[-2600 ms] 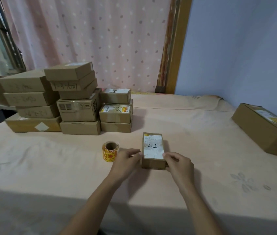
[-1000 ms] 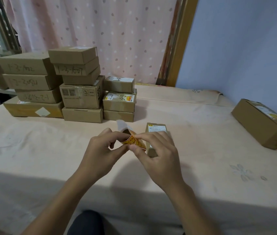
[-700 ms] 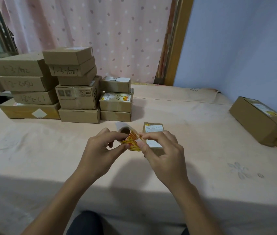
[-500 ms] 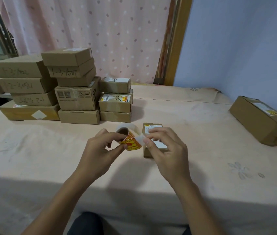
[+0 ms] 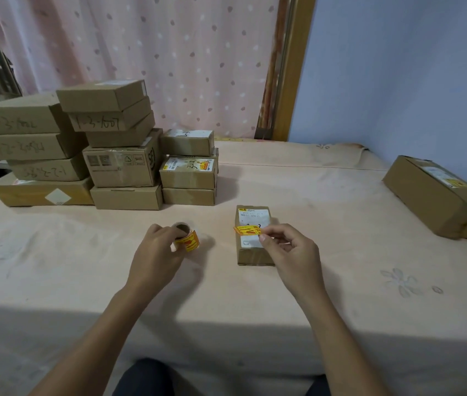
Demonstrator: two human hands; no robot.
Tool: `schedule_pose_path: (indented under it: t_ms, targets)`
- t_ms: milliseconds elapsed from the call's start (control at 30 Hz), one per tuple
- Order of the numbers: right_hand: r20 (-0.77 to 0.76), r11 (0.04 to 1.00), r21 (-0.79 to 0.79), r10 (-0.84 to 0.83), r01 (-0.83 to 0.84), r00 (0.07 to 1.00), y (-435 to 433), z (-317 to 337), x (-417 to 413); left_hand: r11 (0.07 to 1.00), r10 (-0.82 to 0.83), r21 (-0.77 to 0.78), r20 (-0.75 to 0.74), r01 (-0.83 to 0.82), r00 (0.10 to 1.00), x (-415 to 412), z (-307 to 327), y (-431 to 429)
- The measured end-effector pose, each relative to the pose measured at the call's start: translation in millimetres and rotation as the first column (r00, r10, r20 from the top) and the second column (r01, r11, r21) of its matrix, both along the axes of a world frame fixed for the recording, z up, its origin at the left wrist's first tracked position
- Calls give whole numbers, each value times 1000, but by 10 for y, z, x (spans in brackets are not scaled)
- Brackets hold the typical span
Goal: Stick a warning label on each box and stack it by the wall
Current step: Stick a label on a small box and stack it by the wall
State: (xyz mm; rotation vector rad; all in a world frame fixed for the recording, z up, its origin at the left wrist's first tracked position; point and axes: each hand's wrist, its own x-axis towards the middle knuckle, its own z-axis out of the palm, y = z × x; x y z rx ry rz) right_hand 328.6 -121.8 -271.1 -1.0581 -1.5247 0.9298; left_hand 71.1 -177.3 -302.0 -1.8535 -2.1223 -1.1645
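Note:
A small cardboard box [image 5: 250,252] with a white shipping label lies in the middle of the table. My right hand [image 5: 289,251] pinches a yellow and red warning label [image 5: 248,230] just above the box's top. My left hand [image 5: 156,252] grips the roll of warning labels [image 5: 187,240] at the table surface, left of the box. Several cardboard boxes [image 5: 123,164] stand stacked at the back left. A long cardboard box [image 5: 432,195] with a yellow sticker lies by the blue wall on the right.
The table [image 5: 326,238] wears a pale peach cloth with faint flower prints. A pink dotted curtain [image 5: 155,52] and a wooden frame [image 5: 289,67] stand behind it. The near table edge runs across the bottom, above my legs.
My hands have parted. The right one peeled a label off the roll and carried it right over the small box. The left one lowered the roll to the table.

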Motion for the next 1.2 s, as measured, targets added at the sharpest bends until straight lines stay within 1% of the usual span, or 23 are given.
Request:
schedule_pose_path:
  t_ms: [100,267,333,433,567,667,733,900,1067,1200]
  targets:
    - [-2,999,-37,32,-32,1000,22,-20,22,999,-1,-35,-81,-1,997,5,-114,62]
    - [20,999,-32,-4,4,1000,169,-51,93,999,12,42,-235,-2,972,93,-33,99]
    - [39,1000,-24,-2,3,999,254,-68,122,997,1,72,-265,19,964,157,-11,114]
    - [97,1000,-20,8,-6,995,372,-73,127,995,-35,76,-256,56,966,301,-1,130]
    - [148,997,-55,54,-47,988,545,15,112,980,-149,99,-219,174,964,570,55,210]
    - [264,996,-55,76,-64,961,684,71,108,968,-213,86,-218,237,952,762,77,328]
    - [335,996,-43,83,-72,939,752,85,108,967,-226,73,-210,246,951,846,53,414]
    - [407,995,-19,95,-95,909,817,51,105,965,-251,22,-203,261,946,940,-20,541]
    - [499,995,18,77,-99,863,852,-18,86,962,-267,9,-194,274,944,985,-36,533]
    - [603,990,90,32,-108,797,863,-66,62,954,-290,15,-201,299,936,987,-67,532]
